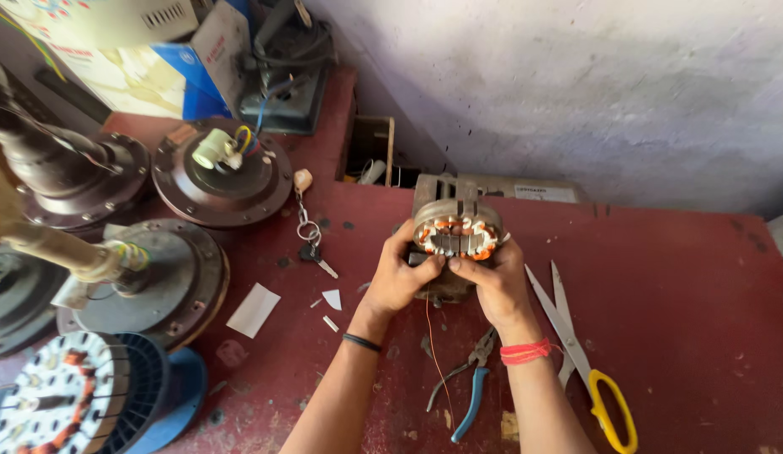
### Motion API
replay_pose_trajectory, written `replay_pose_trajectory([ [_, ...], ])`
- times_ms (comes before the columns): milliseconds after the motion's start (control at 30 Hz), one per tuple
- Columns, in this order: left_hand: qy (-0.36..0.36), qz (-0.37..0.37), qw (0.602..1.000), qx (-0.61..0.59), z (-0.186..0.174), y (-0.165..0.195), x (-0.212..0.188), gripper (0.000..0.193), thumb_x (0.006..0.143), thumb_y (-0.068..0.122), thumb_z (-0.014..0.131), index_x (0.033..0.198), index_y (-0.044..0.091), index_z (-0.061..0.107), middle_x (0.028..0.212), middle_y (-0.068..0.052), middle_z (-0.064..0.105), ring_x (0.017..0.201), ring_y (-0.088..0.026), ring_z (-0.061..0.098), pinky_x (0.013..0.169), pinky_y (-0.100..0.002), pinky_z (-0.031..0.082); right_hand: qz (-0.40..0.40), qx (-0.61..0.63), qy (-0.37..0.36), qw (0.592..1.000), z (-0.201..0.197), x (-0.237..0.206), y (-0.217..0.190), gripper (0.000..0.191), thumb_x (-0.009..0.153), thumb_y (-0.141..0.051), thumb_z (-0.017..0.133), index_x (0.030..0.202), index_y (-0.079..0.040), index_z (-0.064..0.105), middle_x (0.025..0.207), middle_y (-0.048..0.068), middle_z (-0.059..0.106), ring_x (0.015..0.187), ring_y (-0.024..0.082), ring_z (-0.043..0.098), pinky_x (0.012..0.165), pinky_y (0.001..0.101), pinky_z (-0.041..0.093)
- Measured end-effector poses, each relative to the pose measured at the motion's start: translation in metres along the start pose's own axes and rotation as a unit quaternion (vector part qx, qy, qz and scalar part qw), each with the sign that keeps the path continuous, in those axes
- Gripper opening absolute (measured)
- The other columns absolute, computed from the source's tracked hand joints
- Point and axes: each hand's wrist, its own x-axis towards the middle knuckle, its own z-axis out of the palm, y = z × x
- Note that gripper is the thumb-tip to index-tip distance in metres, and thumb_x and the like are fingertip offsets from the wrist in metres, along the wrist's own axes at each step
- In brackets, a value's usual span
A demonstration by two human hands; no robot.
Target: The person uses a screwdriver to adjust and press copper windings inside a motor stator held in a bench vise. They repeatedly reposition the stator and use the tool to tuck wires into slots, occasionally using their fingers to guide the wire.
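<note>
A round motor stator with orange copper windings and white insulation stands on the red table. My left hand grips its left side, thumb at the winding edge. My right hand holds its right front, fingers pinched at the windings. A thin copper wire hangs down from the stator between my wrists. The stator's lower half is hidden behind my hands.
Scissors with yellow handles lie right of my right wrist. Blue-handled pliers lie between my forearms. Keys on a ring, paper scraps and several ceiling fan motors sit at left. A metal box stands behind the stator.
</note>
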Motion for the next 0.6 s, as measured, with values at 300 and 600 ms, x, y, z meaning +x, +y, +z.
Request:
replay_pose_trajectory([
  [300,-0.010,0.067,0.997,-0.023,0.003,-0.006,0.005,0.030,0.088,0.005,0.071,0.117,0.002,0.065,0.110,-0.001,0.061,0.106,-0.013,0.058,0.100,-0.029,0.048,-0.036,0.027,0.007,0.999,0.000,-0.001,-0.001,0.063,0.075,-0.001,0.081,0.133,-0.004,0.058,0.124,0.003,0.066,0.118,0.015,0.062,0.108,0.0325,0.048],
  [600,0.010,0.110,0.993,0.041,0.008,0.004,0.010,0.028,0.086,0.000,0.071,0.114,0.001,0.066,0.109,-0.001,0.060,0.105,-0.013,0.059,0.098,-0.028,0.048,-0.044,-0.010,-0.026,0.999,-0.003,0.004,-0.012,0.055,0.080,0.002,0.078,0.132,-0.001,0.058,0.126,0.005,0.066,0.119,0.017,0.062,0.107,0.0336,0.051],
])
